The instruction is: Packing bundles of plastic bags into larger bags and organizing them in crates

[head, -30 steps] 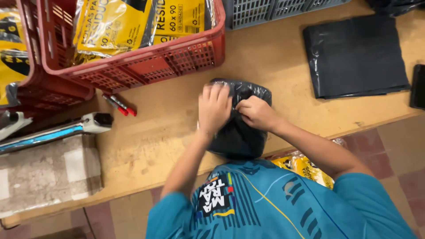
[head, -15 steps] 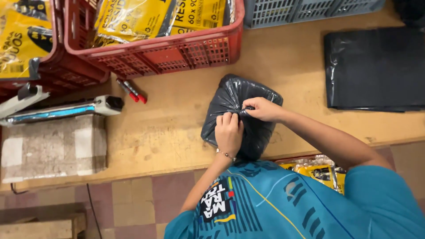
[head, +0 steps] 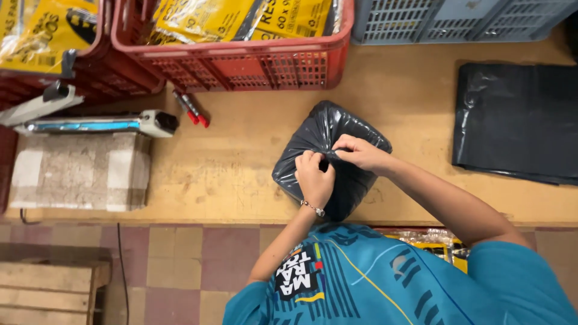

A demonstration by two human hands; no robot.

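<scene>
Bag (head: 328,129) neck pinched between fingers of left hand (head: 313,177) and right hand (head: 359,153) on bench (head: 241,162); closing step, firm hold needed next.

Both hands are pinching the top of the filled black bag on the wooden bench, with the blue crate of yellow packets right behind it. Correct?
Not quite: in the head view the crate of yellow packets behind the black bag is a red crate, not blue. The grey-blue crate sits further along. Both the left hand and right hand do pinch the bag's top on the wooden bench.
</scene>
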